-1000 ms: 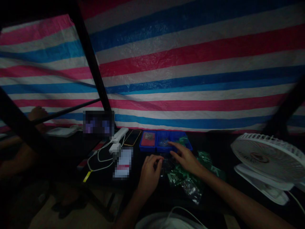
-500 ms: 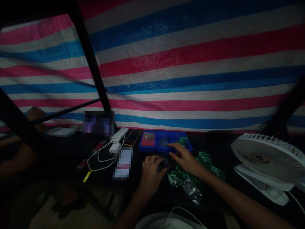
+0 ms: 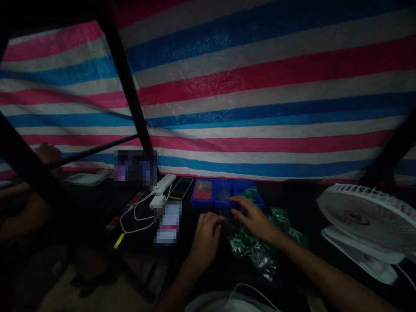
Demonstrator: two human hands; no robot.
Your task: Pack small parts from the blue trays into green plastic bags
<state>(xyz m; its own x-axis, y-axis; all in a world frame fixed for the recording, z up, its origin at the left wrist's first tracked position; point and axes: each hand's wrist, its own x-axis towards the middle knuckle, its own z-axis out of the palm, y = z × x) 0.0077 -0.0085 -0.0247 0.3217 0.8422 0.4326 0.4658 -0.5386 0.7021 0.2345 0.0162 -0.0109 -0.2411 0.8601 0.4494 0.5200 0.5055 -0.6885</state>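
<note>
Drawing back your spread right hand (image 3: 251, 216) could drag green packets (image 3: 239, 245) off the worktop's (image 3: 294, 197) near edge; left hand's (image 3: 207, 232) grip unclear.

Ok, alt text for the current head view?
Person's bare left hand and bare right hand close together above a dark tabletop; anything between them is too dim to identify. Shiny green and clear plastic packets lie near the right hand, three blue plastic compartments beyond, round white fan at far right.
</note>
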